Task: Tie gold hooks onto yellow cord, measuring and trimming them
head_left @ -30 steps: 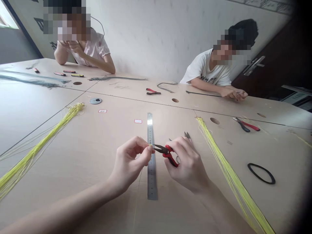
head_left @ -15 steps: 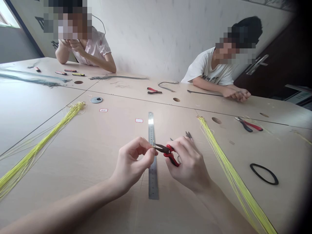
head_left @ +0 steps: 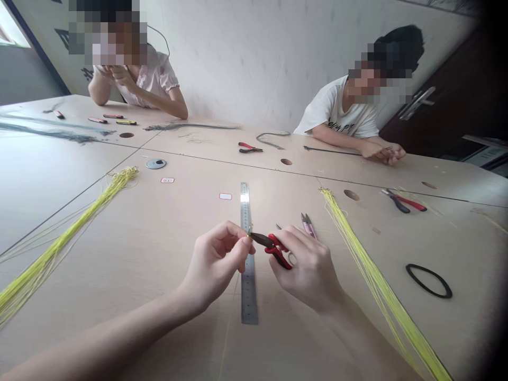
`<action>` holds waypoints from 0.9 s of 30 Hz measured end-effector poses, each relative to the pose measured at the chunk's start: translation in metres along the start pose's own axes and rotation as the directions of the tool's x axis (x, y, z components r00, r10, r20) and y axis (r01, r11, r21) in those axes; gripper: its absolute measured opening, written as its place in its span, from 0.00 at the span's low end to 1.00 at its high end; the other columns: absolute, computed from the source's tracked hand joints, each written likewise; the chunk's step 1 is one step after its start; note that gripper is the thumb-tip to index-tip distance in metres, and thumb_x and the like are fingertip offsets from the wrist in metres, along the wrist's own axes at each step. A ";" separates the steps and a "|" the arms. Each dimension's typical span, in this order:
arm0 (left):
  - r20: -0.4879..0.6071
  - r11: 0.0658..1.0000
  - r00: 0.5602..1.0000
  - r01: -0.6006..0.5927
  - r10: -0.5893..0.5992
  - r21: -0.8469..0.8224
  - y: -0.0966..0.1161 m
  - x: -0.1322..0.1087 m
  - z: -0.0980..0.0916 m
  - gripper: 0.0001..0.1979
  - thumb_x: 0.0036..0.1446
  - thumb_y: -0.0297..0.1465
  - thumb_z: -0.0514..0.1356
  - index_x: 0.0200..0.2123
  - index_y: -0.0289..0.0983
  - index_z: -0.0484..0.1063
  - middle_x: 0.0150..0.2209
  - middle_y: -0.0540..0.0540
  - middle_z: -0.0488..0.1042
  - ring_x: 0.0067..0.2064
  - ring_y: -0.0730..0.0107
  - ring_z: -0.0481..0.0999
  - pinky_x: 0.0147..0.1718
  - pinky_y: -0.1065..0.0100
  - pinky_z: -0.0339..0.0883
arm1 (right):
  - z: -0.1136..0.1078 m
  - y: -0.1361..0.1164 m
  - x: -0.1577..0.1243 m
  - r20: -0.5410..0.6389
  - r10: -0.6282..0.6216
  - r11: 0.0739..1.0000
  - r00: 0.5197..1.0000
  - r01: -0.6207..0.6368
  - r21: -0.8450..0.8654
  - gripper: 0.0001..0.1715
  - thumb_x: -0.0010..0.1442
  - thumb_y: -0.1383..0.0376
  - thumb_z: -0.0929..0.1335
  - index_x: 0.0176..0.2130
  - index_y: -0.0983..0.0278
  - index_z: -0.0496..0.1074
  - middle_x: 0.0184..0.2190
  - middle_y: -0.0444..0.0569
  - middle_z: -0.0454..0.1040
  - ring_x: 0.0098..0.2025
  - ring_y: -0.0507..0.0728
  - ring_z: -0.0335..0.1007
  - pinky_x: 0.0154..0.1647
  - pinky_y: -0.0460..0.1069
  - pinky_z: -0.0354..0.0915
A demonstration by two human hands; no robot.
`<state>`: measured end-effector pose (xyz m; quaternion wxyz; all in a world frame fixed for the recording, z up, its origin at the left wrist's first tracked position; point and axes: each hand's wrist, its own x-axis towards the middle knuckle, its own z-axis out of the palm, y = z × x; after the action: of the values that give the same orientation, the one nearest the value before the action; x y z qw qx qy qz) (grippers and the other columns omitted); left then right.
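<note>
My left hand (head_left: 216, 259) pinches a thin yellow strand end (head_left: 250, 236) between thumb and fingers, right at the tip of the pliers. My right hand (head_left: 307, 267) grips the red-handled pliers (head_left: 275, 250), whose dark jaws point left towards that pinch. Both hands hover over a steel ruler (head_left: 248, 286) lying on the table. Just beyond my right hand lie pink-handled snips (head_left: 308, 226). Long yellow strand bundles stretch on either side, one at left (head_left: 59, 248) and one at right (head_left: 377, 280).
Red-and-black pliers (head_left: 404, 202) and a black rubber ring (head_left: 428, 280) lie at right. Another pair of pliers (head_left: 250, 148) and grey cords (head_left: 190, 126) lie farther off. Two co-workers (head_left: 135, 87) (head_left: 349, 114) sit across the table, which has several round holes.
My hands and the pliers have shifted only slightly. My right hand now leaves more of the pink snips visible. The view has tilted a little.
</note>
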<state>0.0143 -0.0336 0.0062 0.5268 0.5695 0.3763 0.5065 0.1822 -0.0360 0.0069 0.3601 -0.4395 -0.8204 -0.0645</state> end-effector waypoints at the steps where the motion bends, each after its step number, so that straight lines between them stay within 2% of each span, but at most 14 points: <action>1: 0.037 1.000 0.999 0.022 -0.022 0.013 0.000 0.000 0.000 0.08 0.58 0.29 0.54 0.25 0.37 0.64 0.22 0.54 0.67 0.21 0.79 0.64 0.22 0.73 0.61 | 0.000 -0.001 0.000 0.034 0.057 0.997 0.998 -0.058 0.049 0.08 0.48 0.75 0.62 0.29 0.63 0.64 0.20 0.41 0.61 0.22 0.50 0.56 0.22 0.45 0.55; 3: 0.121 0.998 0.993 0.003 -0.011 0.065 -0.001 -0.002 -0.001 0.11 0.60 0.30 0.51 0.25 0.37 0.62 0.22 0.53 0.66 0.22 0.78 0.64 0.24 0.72 0.61 | -0.001 -0.002 0.000 0.125 0.188 0.969 0.974 -0.205 0.136 0.07 0.46 0.74 0.61 0.27 0.62 0.63 0.19 0.39 0.58 0.20 0.49 0.53 0.19 0.44 0.52; 5: 0.187 0.979 0.974 -0.152 0.126 0.136 -0.004 -0.005 -0.001 0.11 0.61 0.29 0.49 0.25 0.37 0.60 0.23 0.51 0.64 0.26 0.75 0.64 0.26 0.71 0.61 | -0.002 -0.002 0.002 0.216 0.307 0.922 0.927 -0.346 0.173 0.07 0.45 0.72 0.61 0.27 0.62 0.64 0.19 0.39 0.58 0.19 0.49 0.52 0.19 0.44 0.52; 7: 0.223 0.907 0.917 -0.375 0.331 0.193 -0.006 -0.009 -0.001 0.10 0.61 0.26 0.48 0.26 0.37 0.59 0.26 0.49 0.62 0.29 0.73 0.63 0.28 0.69 0.61 | -0.001 -0.002 0.003 0.288 0.393 0.876 0.873 -0.451 0.171 0.08 0.45 0.71 0.61 0.29 0.62 0.66 0.19 0.39 0.59 0.20 0.49 0.52 0.20 0.45 0.52; 9: 0.214 0.799 0.836 -0.546 0.505 0.251 -0.005 -0.013 -0.001 0.09 0.60 0.26 0.49 0.27 0.37 0.59 0.31 0.47 0.62 0.33 0.70 0.63 0.32 0.68 0.63 | 0.000 -0.001 0.004 0.334 0.448 0.839 0.829 -0.519 0.162 0.09 0.45 0.70 0.62 0.31 0.62 0.66 0.19 0.39 0.59 0.20 0.50 0.52 0.20 0.45 0.51; 12: 0.177 0.691 0.750 -0.658 0.637 0.299 -0.002 -0.016 -0.002 0.10 0.62 0.28 0.47 0.28 0.38 0.59 0.38 0.42 0.65 0.44 0.64 0.65 0.44 0.61 0.63 | 0.001 -0.001 0.004 0.388 0.463 0.811 0.797 -0.558 0.178 0.08 0.45 0.71 0.62 0.29 0.61 0.65 0.18 0.38 0.57 0.21 0.50 0.52 0.20 0.44 0.50; 14: 0.200 0.701 0.730 -0.684 0.654 0.202 -0.001 -0.017 -0.002 0.10 0.64 0.29 0.44 0.30 0.38 0.58 0.31 0.47 0.68 0.40 0.67 0.69 0.51 0.54 0.57 | 0.002 -0.003 0.004 0.411 0.449 0.810 0.794 -0.555 0.188 0.07 0.45 0.71 0.62 0.28 0.62 0.66 0.18 0.38 0.55 0.21 0.50 0.51 0.20 0.45 0.49; 15: 0.223 0.726 0.733 -0.676 0.643 0.129 -0.002 -0.018 -0.002 0.10 0.65 0.29 0.43 0.31 0.39 0.57 0.25 0.51 0.66 0.32 0.70 0.70 0.51 0.53 0.57 | 0.002 -0.004 0.004 0.420 0.442 0.811 0.792 -0.553 0.191 0.08 0.45 0.70 0.62 0.29 0.62 0.66 0.18 0.38 0.55 0.21 0.50 0.50 0.20 0.45 0.49; 17: 0.268 0.797 0.769 -0.605 0.580 0.010 -0.006 -0.019 -0.002 0.09 0.65 0.29 0.43 0.32 0.39 0.57 0.18 0.57 0.56 0.21 0.76 0.61 0.42 0.58 0.63 | 0.002 -0.006 0.004 0.447 0.438 0.803 0.780 -0.563 0.196 0.10 0.44 0.70 0.62 0.30 0.62 0.68 0.17 0.37 0.54 0.21 0.50 0.49 0.20 0.45 0.48; 19: 0.259 0.877 0.843 -0.478 0.472 -0.041 -0.010 -0.022 -0.001 0.09 0.65 0.30 0.44 0.31 0.39 0.57 0.18 0.57 0.53 0.20 0.77 0.54 0.27 0.69 0.60 | 0.001 -0.007 0.005 0.483 0.442 0.781 0.756 -0.589 0.207 0.11 0.43 0.70 0.62 0.31 0.62 0.68 0.16 0.36 0.52 0.20 0.49 0.48 0.20 0.45 0.47; 21: 0.194 0.941 0.921 -0.330 0.338 -0.073 -0.013 -0.024 0.001 0.10 0.65 0.31 0.46 0.29 0.39 0.58 0.19 0.55 0.52 0.22 0.76 0.52 0.21 0.72 0.51 | 0.000 -0.006 0.006 0.504 0.453 0.760 0.735 -0.614 0.213 0.12 0.43 0.70 0.62 0.31 0.62 0.69 0.16 0.36 0.52 0.20 0.49 0.47 0.20 0.45 0.46; 22: 0.161 0.957 0.944 -0.274 0.287 -0.095 -0.013 -0.025 0.002 0.11 0.65 0.32 0.46 0.28 0.38 0.58 0.20 0.55 0.52 0.22 0.77 0.52 0.20 0.72 0.50 | 0.000 -0.006 0.006 0.506 0.460 0.755 0.730 -0.621 0.210 0.13 0.42 0.70 0.62 0.31 0.62 0.69 0.16 0.36 0.52 0.20 0.49 0.47 0.19 0.45 0.46; 24: 0.135 0.972 0.968 -0.196 0.213 -0.131 -0.012 -0.027 0.004 0.13 0.65 0.34 0.47 0.27 0.38 0.58 0.20 0.55 0.51 0.22 0.77 0.52 0.20 0.73 0.49 | 0.001 -0.004 0.006 0.499 0.473 0.754 0.726 -0.626 0.196 0.13 0.42 0.70 0.62 0.31 0.62 0.69 0.16 0.37 0.53 0.20 0.49 0.48 0.19 0.45 0.46; 27: 0.200 0.984 0.970 -0.111 0.139 -0.143 -0.009 -0.026 0.005 0.14 0.64 0.37 0.48 0.26 0.38 0.58 0.20 0.56 0.50 0.21 0.78 0.49 0.19 0.73 0.47 | 0.003 -0.002 0.006 0.471 0.496 0.765 0.730 -0.624 0.162 0.12 0.43 0.70 0.62 0.31 0.62 0.70 0.17 0.37 0.54 0.20 0.50 0.49 0.19 0.45 0.46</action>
<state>0.0147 -0.0581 -0.0067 0.5665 0.6065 0.2484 0.4996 0.1770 -0.0325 0.0092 0.2508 -0.6102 -0.7017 0.2691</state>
